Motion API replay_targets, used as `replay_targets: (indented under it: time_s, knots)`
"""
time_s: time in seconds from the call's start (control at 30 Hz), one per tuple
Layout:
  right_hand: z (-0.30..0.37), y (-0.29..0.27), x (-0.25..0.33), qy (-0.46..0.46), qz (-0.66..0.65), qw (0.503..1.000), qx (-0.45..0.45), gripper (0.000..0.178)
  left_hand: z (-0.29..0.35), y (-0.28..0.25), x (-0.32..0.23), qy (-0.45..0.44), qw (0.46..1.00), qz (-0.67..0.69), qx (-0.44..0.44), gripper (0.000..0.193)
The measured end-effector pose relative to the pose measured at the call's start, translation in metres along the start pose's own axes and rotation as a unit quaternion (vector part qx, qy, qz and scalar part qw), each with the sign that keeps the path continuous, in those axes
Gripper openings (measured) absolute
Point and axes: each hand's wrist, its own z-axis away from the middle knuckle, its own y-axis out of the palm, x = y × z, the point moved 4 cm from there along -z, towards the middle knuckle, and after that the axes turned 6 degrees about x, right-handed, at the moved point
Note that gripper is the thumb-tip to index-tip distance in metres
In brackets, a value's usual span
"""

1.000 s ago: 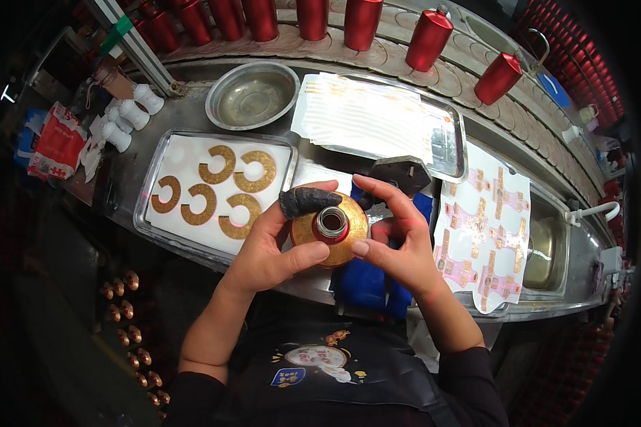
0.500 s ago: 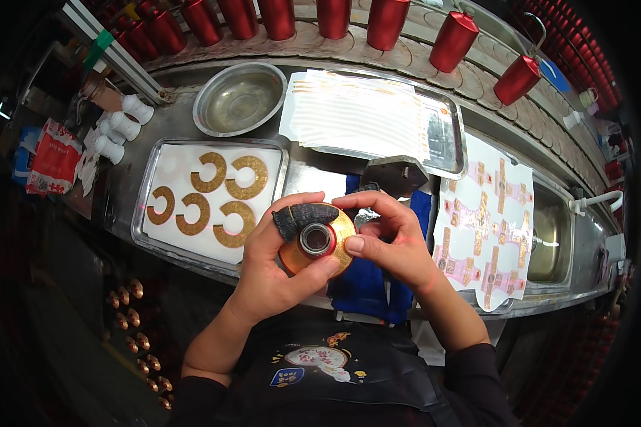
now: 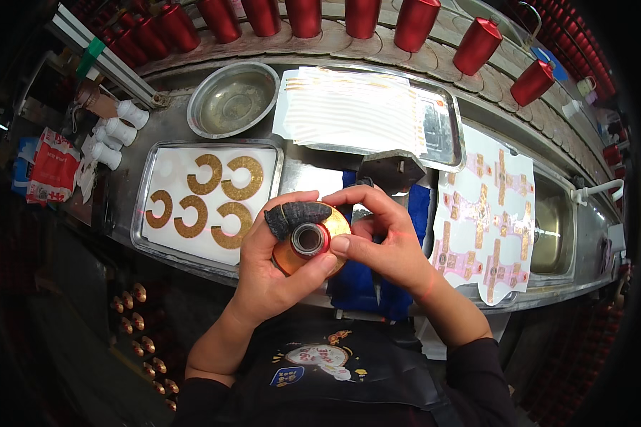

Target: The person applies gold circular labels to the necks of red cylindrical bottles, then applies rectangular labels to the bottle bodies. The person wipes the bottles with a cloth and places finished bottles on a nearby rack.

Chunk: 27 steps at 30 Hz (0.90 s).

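In front of my body I hold a bottle with a red and gold shoulder, its round, uncapped neck facing up. My left hand wraps its left side, with the thumb near the neck and a dark cloth sleeve on one finger across the far side. The thumb of my right hand presses the gold shoulder on the right, while its other fingers curl around the far side. The bottle's lower body is hidden by the hands and shoulder.
To the left lies a tray of C-shaped gold decals, behind it a metal bowl. White strip sheets sit on another tray. Right are a pink-gold decal sheet and sink. Red bottles line the conveyor behind.
The red bottles on the conveyor have shifted right. Both hands and the held bottle appear slightly further left, keeping nearly the same grip.
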Motion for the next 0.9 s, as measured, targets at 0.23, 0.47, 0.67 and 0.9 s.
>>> replay_targets:
  time_s: [0.23,0.47,0.67,0.9]
  knots:
    - [-0.008,-0.028,0.008,0.064,-0.221,0.965,-0.129,0.027,-0.002,-0.002,-0.006,0.041,0.998,-0.050,0.018,0.062]
    - [0.031,0.004,0.069,-0.151,0.161,0.970,-0.100,0.038,0.001,-0.009,0.004,-0.006,0.996,0.062,0.062,0.073]
    - [0.002,-0.016,0.057,-0.095,0.211,0.964,-0.132,0.027,0.002,-0.010,0.006,-0.008,0.998,0.031,0.056,0.075]
    - [-0.003,-0.012,0.067,-0.114,0.272,0.937,-0.188,0.023,0.003,-0.008,0.002,-0.014,0.997,0.047,0.062,0.077]
